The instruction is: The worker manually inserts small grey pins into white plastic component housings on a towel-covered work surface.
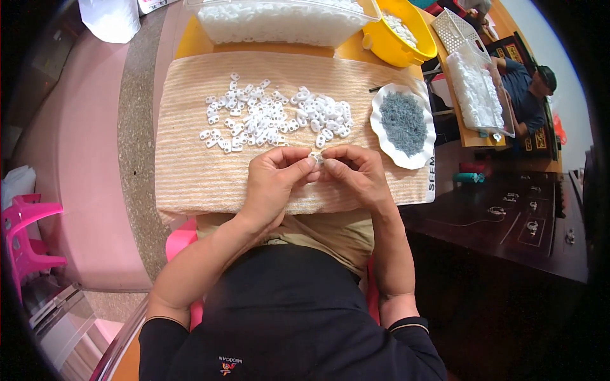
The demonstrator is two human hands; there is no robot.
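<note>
My left hand [270,184] and my right hand [363,176] meet at the near middle of the cloth-covered table. Thumbs and forefingers of both are closed on one small white plastic piece [316,156], mostly hidden by the fingertips. Just beyond lies a loose pile of white plastic pieces [257,117], many showing two holes. Beside it on the right is a heap of similar rounded white pieces [327,113]. A white scalloped plate [378,134] to the right holds many thin grey-blue parts [403,124], too small to tell their kind.
A striped beige cloth [184,165] covers the table. Along its far edge stand a clear bin [273,32] of white pieces and a yellow basin [387,47]. A dark small stick [375,89] lies near the plate. At far right a person [527,95] sits by another table; a pink stool [35,238] stands left.
</note>
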